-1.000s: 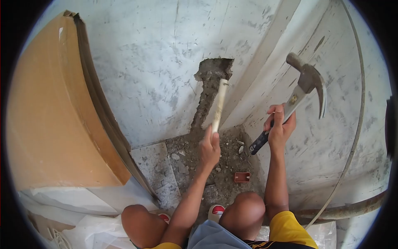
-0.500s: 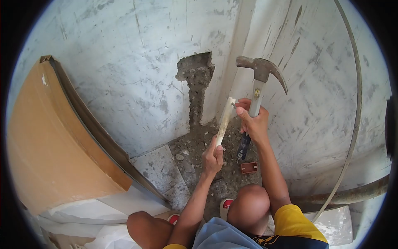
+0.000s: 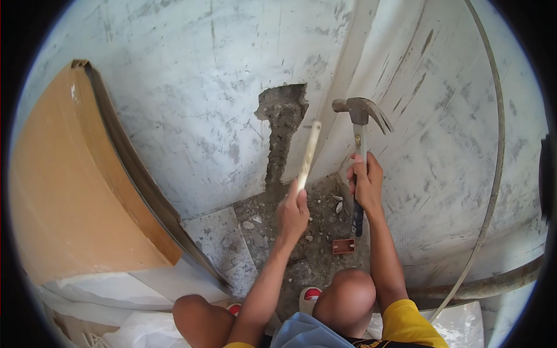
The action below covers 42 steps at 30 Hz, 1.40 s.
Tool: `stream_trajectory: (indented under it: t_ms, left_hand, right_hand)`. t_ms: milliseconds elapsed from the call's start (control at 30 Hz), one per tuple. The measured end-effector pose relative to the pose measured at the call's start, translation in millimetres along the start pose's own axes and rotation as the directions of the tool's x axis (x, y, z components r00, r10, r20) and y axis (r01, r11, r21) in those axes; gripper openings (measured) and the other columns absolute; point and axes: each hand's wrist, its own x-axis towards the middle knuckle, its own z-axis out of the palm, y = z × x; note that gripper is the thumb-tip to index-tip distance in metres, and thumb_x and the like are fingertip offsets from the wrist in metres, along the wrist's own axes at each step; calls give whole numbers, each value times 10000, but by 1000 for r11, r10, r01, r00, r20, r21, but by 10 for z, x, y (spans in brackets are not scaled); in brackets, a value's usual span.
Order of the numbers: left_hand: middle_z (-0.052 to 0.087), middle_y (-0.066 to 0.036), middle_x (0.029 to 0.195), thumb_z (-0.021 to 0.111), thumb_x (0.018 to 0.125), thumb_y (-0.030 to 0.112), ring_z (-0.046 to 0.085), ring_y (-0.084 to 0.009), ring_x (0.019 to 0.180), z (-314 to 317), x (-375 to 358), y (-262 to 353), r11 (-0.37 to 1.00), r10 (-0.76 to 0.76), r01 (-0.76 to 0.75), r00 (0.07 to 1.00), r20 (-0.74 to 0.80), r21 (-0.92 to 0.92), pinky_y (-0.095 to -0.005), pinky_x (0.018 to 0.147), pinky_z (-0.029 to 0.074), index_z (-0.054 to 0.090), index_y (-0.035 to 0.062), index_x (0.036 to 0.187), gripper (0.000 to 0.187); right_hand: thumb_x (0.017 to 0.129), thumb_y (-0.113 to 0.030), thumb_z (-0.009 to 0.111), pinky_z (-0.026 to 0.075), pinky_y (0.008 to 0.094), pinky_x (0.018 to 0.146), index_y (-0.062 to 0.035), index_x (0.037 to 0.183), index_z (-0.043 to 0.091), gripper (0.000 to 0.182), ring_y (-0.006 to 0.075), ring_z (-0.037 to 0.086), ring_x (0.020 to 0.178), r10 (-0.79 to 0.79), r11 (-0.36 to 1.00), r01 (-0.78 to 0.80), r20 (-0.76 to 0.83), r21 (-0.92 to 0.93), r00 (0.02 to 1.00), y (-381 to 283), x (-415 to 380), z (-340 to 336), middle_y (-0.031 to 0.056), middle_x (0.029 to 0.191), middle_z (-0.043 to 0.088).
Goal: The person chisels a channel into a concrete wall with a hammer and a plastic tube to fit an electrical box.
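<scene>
My left hand (image 3: 292, 217) is closed around a length of white plastic pipe (image 3: 308, 155), which points up and leans slightly right. A small dark spot shows near its upper end, and brownish smears run along it. In my right hand (image 3: 368, 182) is a claw hammer (image 3: 358, 139), gripped partway up its handle with the head upward and the claw toward the right. The dark grip end hangs below the hand. A gap separates the pipe from the hammer. Behind the pipe, the white wall has a rough chiselled channel (image 3: 281, 124) running down to the floor.
On the rubble-covered floor (image 3: 316, 220) sits a reddish-brown electrical box (image 3: 343, 246). Floor tiles (image 3: 217, 235) border the rubble. A curved cardboard sheet (image 3: 87, 185) leans at left. A cable (image 3: 499, 127) and a thick pipe (image 3: 493, 277) run along the right.
My right hand has drawn back from the pipe's upper end and lowered with the hammer. A small dark item by its fingers no longer shows there. The pipe has shifted left.
</scene>
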Motion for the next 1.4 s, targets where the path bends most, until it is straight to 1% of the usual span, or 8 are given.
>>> stream_trajectory:
  t_ms: [100, 167, 367, 600, 767, 867, 1067, 1400]
  left_hand:
    - [679, -267, 905, 513, 993, 239, 671, -447, 786, -72, 390, 45, 996, 45, -42, 998, -39, 76, -512, 654, 528, 514, 27, 1352, 417]
    - [672, -263, 891, 479, 1019, 256, 661, -460, 836, -61, 550, 40, 999, 30, -28, 998, -48, 30, -508, 689, 513, 468, 136, 1413, 412]
    - [673, -257, 902, 472, 1024, 275, 655, -465, 849, -54, 706, -130, 998, 13, -13, 1000, -4, 59, -501, 684, 510, 471, 145, 1412, 410]
    - [661, -238, 867, 463, 1032, 316, 670, -419, 782, 32, 784, -386, 993, 116, -115, 993, -37, 14, -440, 664, 512, 478, 119, 1414, 429]
    - [666, -263, 950, 472, 1016, 277, 634, -488, 877, 4, 764, -267, 1000, -7, 7, 1000, 23, 3, -522, 690, 498, 481, 124, 1396, 410]
    - [669, -247, 939, 467, 1018, 258, 621, -499, 871, 26, 777, -290, 989, 139, -136, 989, -60, 52, -529, 678, 494, 478, 128, 1386, 390]
    - [654, -275, 983, 448, 1031, 245, 618, -490, 936, -100, 725, 101, 997, -18, 18, 1000, -4, 74, -495, 743, 495, 496, 99, 1364, 366]
    - [652, -284, 961, 461, 1026, 231, 616, -486, 935, -581, 980, 734, 969, -237, 225, 962, 132, 103, -512, 772, 487, 514, 86, 1333, 344]
  right_hand:
    - [1024, -443, 471, 361, 229, 432, 43, 1074, 572, 500, 73, 480, 477, 1, 971, -41, 170, 237, 985, -301, -40, -98, 26, 672, 560]
    - [1045, -423, 419, 354, 232, 448, 35, 1076, 552, 478, 64, 442, 478, -116, 969, 88, 108, 233, 987, -440, -50, -74, 5, 653, 504]
    - [1034, -524, 358, 334, 234, 434, 5, 1011, 533, 558, 73, 454, 473, -416, 909, 416, 4, 1, 909, -232, -114, 5, 18, 665, 519]
    - [1011, -540, 414, 350, 251, 442, 9, 946, 545, 569, 115, 461, 468, -574, 779, 612, -236, 138, 784, 36, -91, 152, 46, 639, 537]
    - [1004, -332, 495, 413, 415, 489, 82, 1001, 547, 417, 368, 542, 483, -471, 813, 425, -20, -397, 882, 536, 219, 477, 181, 555, 521]
    - [1000, -277, 499, 431, 443, 521, 92, 1008, 535, 370, 456, 549, 547, -294, 930, 294, 34, -222, 955, 391, 261, 410, 251, 611, 526]
    - [1035, -477, 391, 353, 251, 444, -28, 827, 506, 508, 112, 487, 485, -582, 766, 633, -298, 112, 756, -353, 71, 160, 17, 564, 498]
    - [1033, -484, 402, 342, 238, 436, -15, 884, 501, 502, 77, 443, 467, -543, 839, 540, -151, -63, 826, -421, 288, 129, -7, 574, 487]
